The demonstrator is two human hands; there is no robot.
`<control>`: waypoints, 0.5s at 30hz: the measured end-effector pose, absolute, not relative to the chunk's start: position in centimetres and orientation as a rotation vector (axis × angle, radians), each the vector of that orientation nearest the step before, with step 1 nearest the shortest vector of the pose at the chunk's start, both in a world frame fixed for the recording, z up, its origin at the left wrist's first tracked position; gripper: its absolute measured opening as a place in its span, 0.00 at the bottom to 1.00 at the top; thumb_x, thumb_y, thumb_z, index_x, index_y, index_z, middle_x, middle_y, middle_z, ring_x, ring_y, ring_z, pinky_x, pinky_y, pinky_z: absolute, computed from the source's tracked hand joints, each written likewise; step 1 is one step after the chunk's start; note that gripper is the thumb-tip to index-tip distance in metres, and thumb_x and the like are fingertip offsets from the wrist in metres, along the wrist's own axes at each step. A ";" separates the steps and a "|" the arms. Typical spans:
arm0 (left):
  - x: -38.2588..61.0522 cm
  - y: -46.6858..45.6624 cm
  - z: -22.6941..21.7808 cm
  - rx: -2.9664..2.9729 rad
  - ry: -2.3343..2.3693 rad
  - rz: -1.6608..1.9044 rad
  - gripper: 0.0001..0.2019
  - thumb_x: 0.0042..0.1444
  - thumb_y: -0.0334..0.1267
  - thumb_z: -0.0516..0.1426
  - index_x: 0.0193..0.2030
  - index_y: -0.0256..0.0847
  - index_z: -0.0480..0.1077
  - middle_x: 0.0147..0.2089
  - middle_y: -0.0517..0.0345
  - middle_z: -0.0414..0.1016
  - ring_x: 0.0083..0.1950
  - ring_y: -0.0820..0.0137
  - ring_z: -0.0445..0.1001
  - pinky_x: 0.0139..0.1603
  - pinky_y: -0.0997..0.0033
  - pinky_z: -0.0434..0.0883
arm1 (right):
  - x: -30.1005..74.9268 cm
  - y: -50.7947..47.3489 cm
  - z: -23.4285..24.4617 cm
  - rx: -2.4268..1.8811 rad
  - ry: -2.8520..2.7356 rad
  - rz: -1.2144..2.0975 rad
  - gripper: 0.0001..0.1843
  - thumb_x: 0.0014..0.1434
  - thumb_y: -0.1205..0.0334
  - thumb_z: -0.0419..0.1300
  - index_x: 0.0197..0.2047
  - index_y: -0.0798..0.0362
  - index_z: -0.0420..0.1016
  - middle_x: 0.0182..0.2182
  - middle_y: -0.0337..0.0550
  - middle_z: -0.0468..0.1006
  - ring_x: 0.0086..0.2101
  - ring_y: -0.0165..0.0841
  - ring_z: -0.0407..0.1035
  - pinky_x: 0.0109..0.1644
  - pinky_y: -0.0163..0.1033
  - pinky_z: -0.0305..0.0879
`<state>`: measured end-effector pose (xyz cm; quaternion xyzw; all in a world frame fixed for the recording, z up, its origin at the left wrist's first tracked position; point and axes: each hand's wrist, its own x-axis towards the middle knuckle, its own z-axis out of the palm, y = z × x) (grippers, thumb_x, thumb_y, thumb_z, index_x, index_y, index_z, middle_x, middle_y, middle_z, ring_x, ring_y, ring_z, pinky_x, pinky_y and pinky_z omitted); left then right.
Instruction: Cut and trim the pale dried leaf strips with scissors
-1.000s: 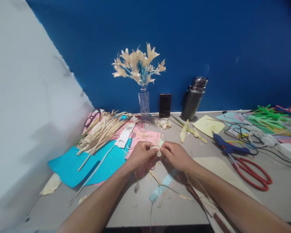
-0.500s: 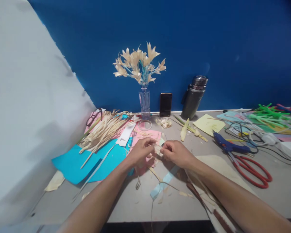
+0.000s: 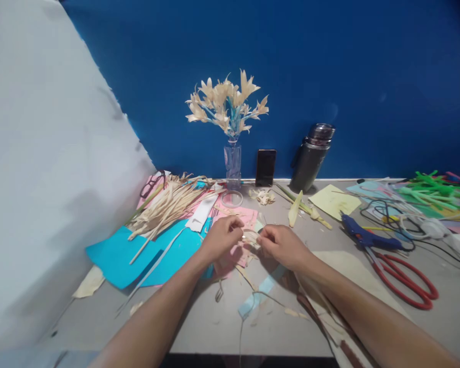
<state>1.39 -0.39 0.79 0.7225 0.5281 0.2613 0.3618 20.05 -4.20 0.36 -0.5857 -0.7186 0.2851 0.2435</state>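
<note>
Blue paper [image 3: 113, 258] lies at the left, partly under a bundle of dry strips [image 3: 176, 204]. The left hand [image 3: 221, 239] is half curled, thumb near forefinger; its tips are too small and blurred to tell whether they grip anything. Behind it stands a vase [image 3: 233, 166] of pale flowers [image 3: 220, 97]. Between the hands, above pink paper [image 3: 249, 217], is a pale piece [image 3: 252, 238], its right edge seemingly pinched in the closed fingers of the right hand [image 3: 281, 246]. Farther right lie red-handled scissors [image 3: 431, 295].
</note>
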 end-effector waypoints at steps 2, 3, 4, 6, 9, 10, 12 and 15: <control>1.1 -0.4 1.0 1.674 1.189 0.655 0.11 0.50 0.39 0.55 0.39 0.38 0.73 0.30 0.56 0.76 0.31 0.67 0.75 0.28 0.72 0.66 | 20.1 -4.3 0.5 -1.567 -1.976 0.796 0.12 0.59 0.61 0.54 0.24 0.52 0.69 0.23 0.39 0.76 0.26 0.30 0.66 0.29 0.34 0.51; 1.2 -0.5 1.0 1.621 1.139 0.610 0.11 0.51 0.40 0.56 0.38 0.38 0.72 0.29 0.56 0.76 0.29 0.67 0.75 0.27 0.72 0.66 | 20.0 -4.3 0.5 -1.558 -1.992 0.800 0.12 0.59 0.60 0.54 0.25 0.52 0.69 0.23 0.38 0.76 0.26 0.31 0.66 0.29 0.34 0.51; 1.3 -0.7 1.0 1.605 1.117 0.564 0.09 0.51 0.41 0.56 0.35 0.38 0.71 0.26 0.57 0.75 0.28 0.67 0.74 0.26 0.72 0.66 | 20.0 -4.3 0.4 -1.560 -2.008 0.798 0.12 0.60 0.59 0.54 0.26 0.52 0.70 0.24 0.38 0.76 0.26 0.31 0.66 0.29 0.34 0.51; 1.8 -1.3 0.7 1.686 1.141 0.521 0.09 0.53 0.41 0.55 0.28 0.39 0.68 0.23 0.59 0.72 0.25 0.68 0.72 0.26 0.72 0.64 | 20.0 -4.3 0.3 -1.597 -2.021 0.768 0.10 0.60 0.58 0.55 0.29 0.52 0.72 0.26 0.39 0.77 0.28 0.31 0.67 0.29 0.34 0.51; 2.5 -2.1 0.4 2.017 1.272 0.574 0.12 0.57 0.41 0.53 0.25 0.40 0.66 0.24 0.58 0.72 0.29 0.68 0.71 0.30 0.71 0.62 | 19.9 -4.1 0.2 -1.659 -2.062 0.723 0.11 0.61 0.59 0.53 0.31 0.51 0.74 0.29 0.39 0.78 0.30 0.31 0.67 0.30 0.34 0.50; 2.7 -2.4 0.4 2.141 1.323 0.579 0.13 0.58 0.41 0.53 0.25 0.40 0.67 0.26 0.56 0.73 0.30 0.67 0.71 0.31 0.70 0.61 | 19.9 -4.0 0.3 -1.679 -2.093 0.711 0.12 0.61 0.59 0.53 0.30 0.51 0.74 0.28 0.39 0.78 0.30 0.31 0.67 0.30 0.35 0.50; 3.0 -3.0 0.5 2.326 1.432 0.533 0.14 0.61 0.42 0.51 0.27 0.40 0.69 0.30 0.53 0.75 0.33 0.65 0.71 0.33 0.68 0.59 | 19.8 -3.9 0.5 -1.743 -2.156 0.656 0.15 0.61 0.59 0.52 0.27 0.52 0.74 0.27 0.41 0.78 0.29 0.32 0.67 0.29 0.36 0.48; 3.4 -3.7 0.8 2.472 1.519 0.439 0.15 0.64 0.42 0.48 0.31 0.39 0.71 0.34 0.48 0.76 0.35 0.62 0.72 0.33 0.66 0.57 | 19.6 -4.0 0.9 -1.852 -2.208 0.504 0.14 0.59 0.60 0.52 0.26 0.52 0.75 0.28 0.44 0.79 0.30 0.35 0.69 0.29 0.37 0.45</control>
